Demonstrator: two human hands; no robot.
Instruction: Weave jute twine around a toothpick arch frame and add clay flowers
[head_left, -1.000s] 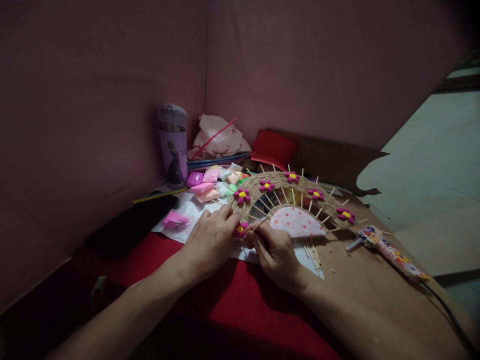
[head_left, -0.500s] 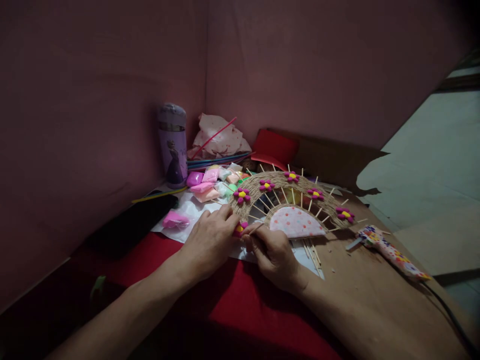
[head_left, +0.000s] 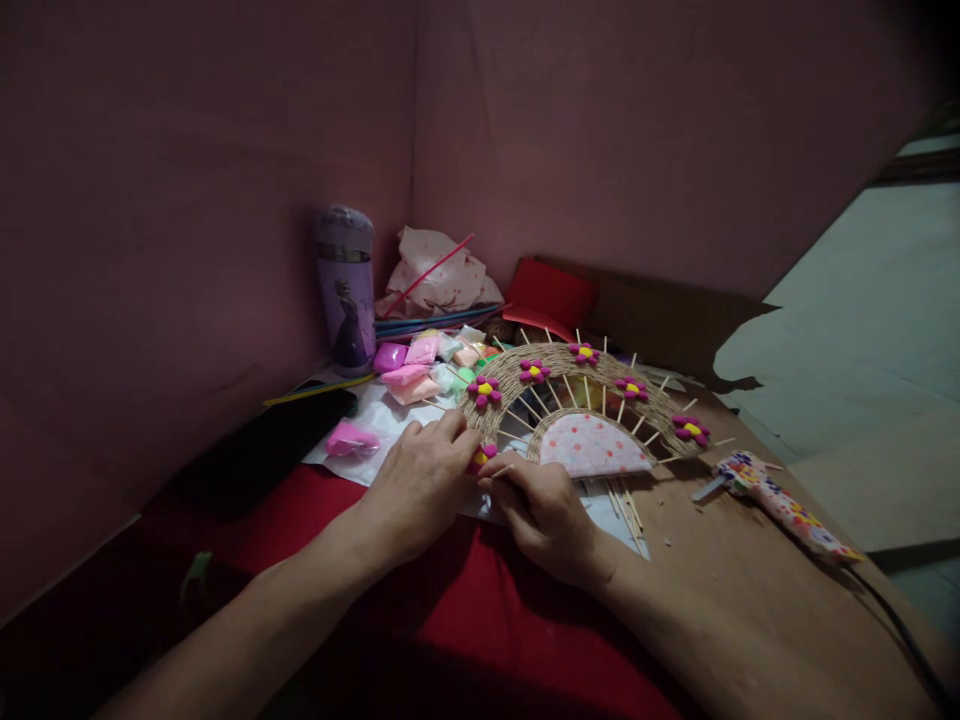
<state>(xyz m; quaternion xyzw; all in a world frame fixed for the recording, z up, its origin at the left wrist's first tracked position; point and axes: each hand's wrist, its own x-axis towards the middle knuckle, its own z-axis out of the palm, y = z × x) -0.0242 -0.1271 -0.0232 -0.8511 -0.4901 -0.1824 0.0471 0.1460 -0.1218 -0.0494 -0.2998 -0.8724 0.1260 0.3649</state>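
A half-round fan of thin wooden sticks and woven twine [head_left: 577, 372] lies on the table, with several pink clay flowers on its arc and a dotted pink half-disc [head_left: 592, 447] at its hub. My left hand [head_left: 420, 482] rests with its fingers closed on the fan's left end, beside a pink clay flower [head_left: 481, 457]. My right hand [head_left: 544, 512] pinches a thin wooden stick [head_left: 501, 470] whose tip is at that flower.
A patterned glue gun [head_left: 780, 505] with a cord lies at the right. Clay packets [head_left: 420, 365], a purple bottle [head_left: 346, 290], a pink clay lump [head_left: 351, 439] and a dark flat object [head_left: 277, 440] sit at the left. Red cloth [head_left: 480, 610] covers the near table.
My right hand has slid a little left and lowered the stick toward the flower at the fan's left end. The left hand has barely moved.
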